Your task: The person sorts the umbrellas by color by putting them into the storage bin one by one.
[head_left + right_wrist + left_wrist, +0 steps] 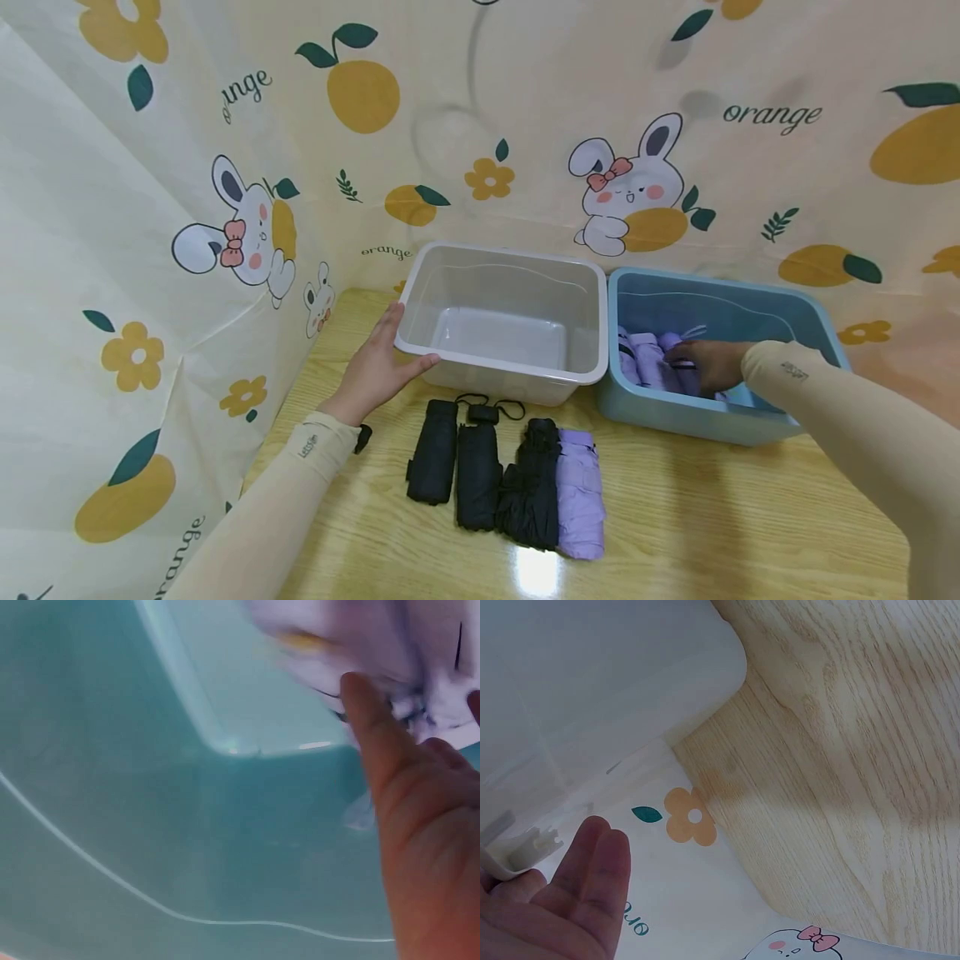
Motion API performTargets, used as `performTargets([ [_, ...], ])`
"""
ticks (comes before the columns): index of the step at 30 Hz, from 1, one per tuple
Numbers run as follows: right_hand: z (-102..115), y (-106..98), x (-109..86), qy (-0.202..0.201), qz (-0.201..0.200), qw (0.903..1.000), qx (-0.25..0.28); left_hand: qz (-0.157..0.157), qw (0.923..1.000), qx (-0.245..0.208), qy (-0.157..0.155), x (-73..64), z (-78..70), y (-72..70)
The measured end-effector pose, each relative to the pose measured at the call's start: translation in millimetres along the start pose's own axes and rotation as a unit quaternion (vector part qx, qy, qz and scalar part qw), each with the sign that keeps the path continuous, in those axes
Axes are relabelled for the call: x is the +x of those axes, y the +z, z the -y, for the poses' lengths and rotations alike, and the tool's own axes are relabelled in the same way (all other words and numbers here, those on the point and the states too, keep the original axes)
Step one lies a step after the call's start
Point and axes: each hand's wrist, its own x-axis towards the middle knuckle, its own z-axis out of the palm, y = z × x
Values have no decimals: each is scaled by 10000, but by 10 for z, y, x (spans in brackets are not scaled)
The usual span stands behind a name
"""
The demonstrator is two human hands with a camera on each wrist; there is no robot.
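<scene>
My right hand [711,364] reaches into the blue bin [697,421] and grips a purple folded umbrella [360,634], blurred in the right wrist view. Other purple folded umbrellas [647,360] lie beside it in the bin's left part; the hand partly hides them. At the left end of the pale grey bin [517,287], my left hand [371,379] touches the rim with fingers straight and thumb spread. That bin's inside shows only its bare floor. On the table in front lie three black folded umbrellas [432,454] and one purple folded umbrella [581,500], side by side.
Both bins stand next to each other on a wood-grain table [675,508], close to the back wall covering [525,108] printed with oranges and rabbits. The same sheet covers the left side. A black cord [512,409] trails from the umbrellas near the pale bin.
</scene>
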Motion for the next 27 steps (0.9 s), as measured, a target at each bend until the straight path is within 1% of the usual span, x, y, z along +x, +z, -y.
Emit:
performTargets([
  [3,13,0,21,-199,25,9996,191,15,10000,10,-13,-3,-2,3],
  [6,35,-36,-8,-109,80,9994,307,22,10000,-5,-11,-2,-11,3],
  [10,56,-104,-83,334,118,9984,440,14,10000,-25,35,0,-14,6],
  [13,66,-160,-151,572,23,9978,347,-19,10000,-10,89,5,0,14],
  [15,87,-198,-208,607,-182,9976,279,-37,9999,-14,110,7,10,20],
  [18,183,-251,-365,379,-763,9964,39,-38,9999,-40,155,1,-5,19],
  [20,276,-273,-480,241,-1225,9921,-80,-40,9998,-92,167,-4,-21,14],
  [22,396,-284,-600,142,-1588,9870,-200,-41,9998,-94,172,-8,-27,13],
  [24,526,-282,-733,143,-1843,9824,-270,-50,9998,-94,181,-10,-28,13],
  [27,759,-257,-955,67,-2045,9777,-466,-37,9998,-58,199,-16,-19,15],
])
